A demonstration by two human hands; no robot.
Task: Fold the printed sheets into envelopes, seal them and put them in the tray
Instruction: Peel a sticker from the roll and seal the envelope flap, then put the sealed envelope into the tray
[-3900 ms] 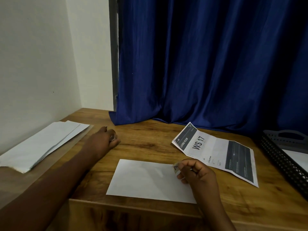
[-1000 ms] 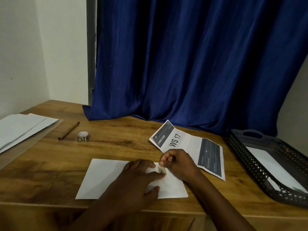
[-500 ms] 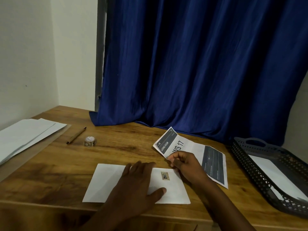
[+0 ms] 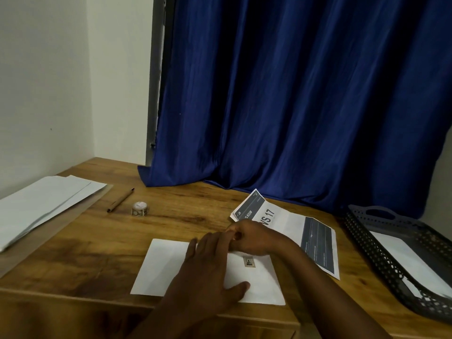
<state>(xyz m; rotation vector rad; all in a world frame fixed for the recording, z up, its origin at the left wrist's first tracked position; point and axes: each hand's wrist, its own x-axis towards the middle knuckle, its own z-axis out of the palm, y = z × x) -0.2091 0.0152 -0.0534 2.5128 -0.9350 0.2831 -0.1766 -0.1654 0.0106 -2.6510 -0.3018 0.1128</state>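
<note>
Hold envelope (image 4: 171,267) flat at near table (image 4: 97,241) edge with left hand (image 4: 208,272), fingers spread. Right hand (image 4: 254,238) grip curled; contents not discernible. Press stamp (image 4: 249,262) firmly, then transfer to tray (image 4: 367,231) at right.

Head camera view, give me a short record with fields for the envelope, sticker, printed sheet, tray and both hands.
envelope: flat on the table's near edge
sticker: stuck on the envelope
printed sheet: lying creased, right of the envelope
tray: far right, white paper inside
left hand: flat on the envelope
right hand: fingers curled at envelope's far edge; grip unclear
</note>
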